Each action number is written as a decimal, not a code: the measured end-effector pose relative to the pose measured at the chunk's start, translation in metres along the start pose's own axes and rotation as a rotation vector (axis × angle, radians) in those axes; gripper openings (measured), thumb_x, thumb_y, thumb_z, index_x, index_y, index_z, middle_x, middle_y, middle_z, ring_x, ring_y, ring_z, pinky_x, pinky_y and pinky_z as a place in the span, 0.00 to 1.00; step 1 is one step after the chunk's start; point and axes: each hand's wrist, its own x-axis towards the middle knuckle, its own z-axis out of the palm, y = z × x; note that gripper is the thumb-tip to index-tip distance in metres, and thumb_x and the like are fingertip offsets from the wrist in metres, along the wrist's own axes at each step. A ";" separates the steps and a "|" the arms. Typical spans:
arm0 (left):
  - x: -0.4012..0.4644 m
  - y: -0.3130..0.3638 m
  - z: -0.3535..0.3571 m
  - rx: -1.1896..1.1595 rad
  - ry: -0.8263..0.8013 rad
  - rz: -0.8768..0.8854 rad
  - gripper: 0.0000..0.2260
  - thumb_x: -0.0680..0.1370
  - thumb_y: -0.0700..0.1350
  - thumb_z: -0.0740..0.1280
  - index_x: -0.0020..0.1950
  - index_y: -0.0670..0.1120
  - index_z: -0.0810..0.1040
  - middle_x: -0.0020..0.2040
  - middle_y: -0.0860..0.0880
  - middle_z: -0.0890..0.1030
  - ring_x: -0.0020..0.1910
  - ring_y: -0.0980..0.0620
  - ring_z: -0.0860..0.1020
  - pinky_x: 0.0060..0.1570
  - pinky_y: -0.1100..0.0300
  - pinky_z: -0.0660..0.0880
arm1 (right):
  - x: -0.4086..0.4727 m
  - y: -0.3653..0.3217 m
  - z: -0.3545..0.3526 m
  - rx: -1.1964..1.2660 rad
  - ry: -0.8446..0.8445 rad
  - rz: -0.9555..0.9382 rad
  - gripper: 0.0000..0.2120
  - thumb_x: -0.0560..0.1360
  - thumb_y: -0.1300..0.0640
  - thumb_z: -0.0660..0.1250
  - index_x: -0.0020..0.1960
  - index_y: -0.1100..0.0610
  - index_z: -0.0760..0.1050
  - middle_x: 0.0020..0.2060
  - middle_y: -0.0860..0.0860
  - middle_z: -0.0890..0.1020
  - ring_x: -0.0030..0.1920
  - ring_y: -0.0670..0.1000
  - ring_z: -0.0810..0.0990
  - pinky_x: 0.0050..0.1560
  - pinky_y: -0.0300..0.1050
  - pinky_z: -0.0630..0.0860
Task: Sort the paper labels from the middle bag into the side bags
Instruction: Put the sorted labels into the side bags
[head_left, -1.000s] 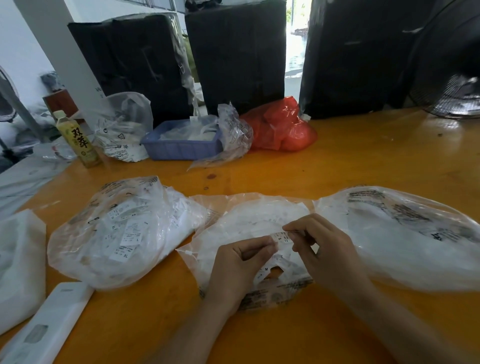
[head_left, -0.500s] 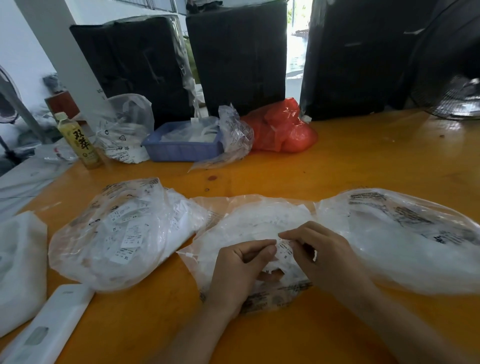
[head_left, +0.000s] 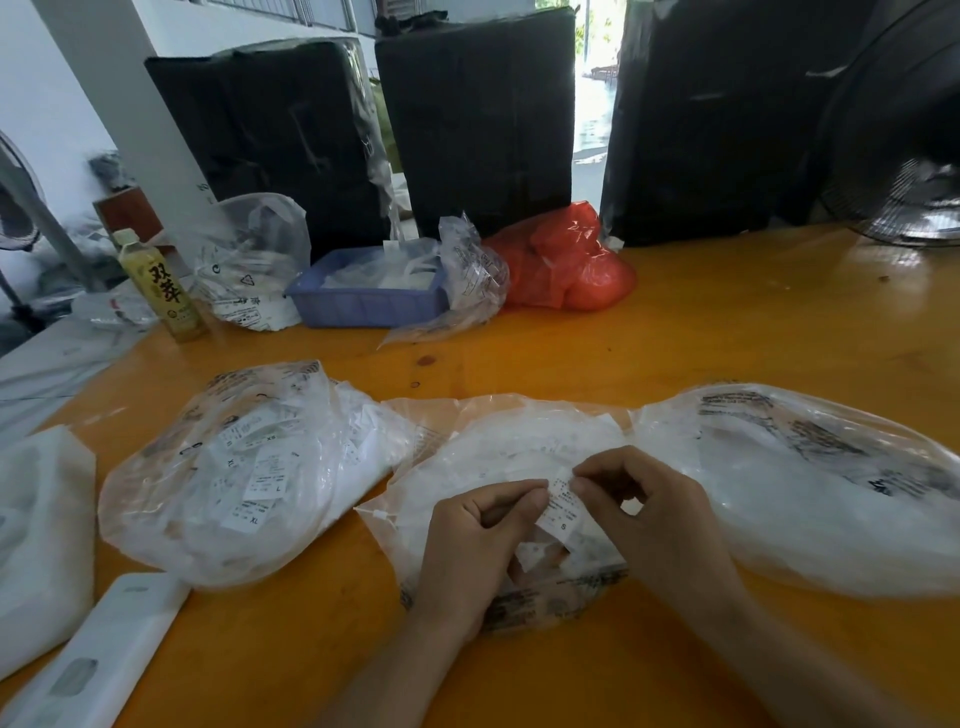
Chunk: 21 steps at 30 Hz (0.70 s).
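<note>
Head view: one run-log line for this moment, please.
step: sorting | left hand + right hand: pinch paper label over middle bag | side bags: untouched

Left hand (head_left: 475, 540) and right hand (head_left: 657, 525) pinch label (head_left: 563, 506).

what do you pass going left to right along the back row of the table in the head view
green tea bottle → crumpled clear bag → blue tray → red bag → black fan

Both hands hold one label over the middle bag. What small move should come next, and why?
Probably read its size, then carry it to a side bag. The label is pinched by the left hand and right hand, above the middle bag, showing "S"; which bag takes S is unclear.
</note>
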 end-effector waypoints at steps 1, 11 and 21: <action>0.000 0.001 0.000 0.002 -0.004 0.000 0.09 0.73 0.58 0.74 0.51 0.64 0.89 0.45 0.52 0.90 0.25 0.57 0.80 0.29 0.62 0.78 | 0.000 0.001 0.000 -0.002 0.012 0.009 0.11 0.76 0.56 0.74 0.48 0.39 0.77 0.41 0.37 0.82 0.46 0.40 0.81 0.44 0.30 0.76; 0.003 -0.004 -0.001 -0.009 0.010 0.011 0.12 0.72 0.60 0.76 0.55 0.64 0.88 0.45 0.56 0.89 0.39 0.54 0.87 0.34 0.63 0.81 | -0.001 -0.003 0.002 0.023 -0.109 -0.006 0.07 0.76 0.52 0.73 0.50 0.40 0.79 0.44 0.36 0.82 0.45 0.41 0.82 0.45 0.34 0.79; 0.024 0.031 -0.069 0.679 0.724 0.880 0.10 0.82 0.33 0.69 0.62 0.36 0.83 0.58 0.45 0.85 0.54 0.56 0.84 0.52 0.74 0.78 | 0.004 -0.001 -0.006 0.051 0.041 0.030 0.06 0.78 0.51 0.68 0.51 0.39 0.75 0.41 0.40 0.83 0.45 0.42 0.81 0.44 0.32 0.77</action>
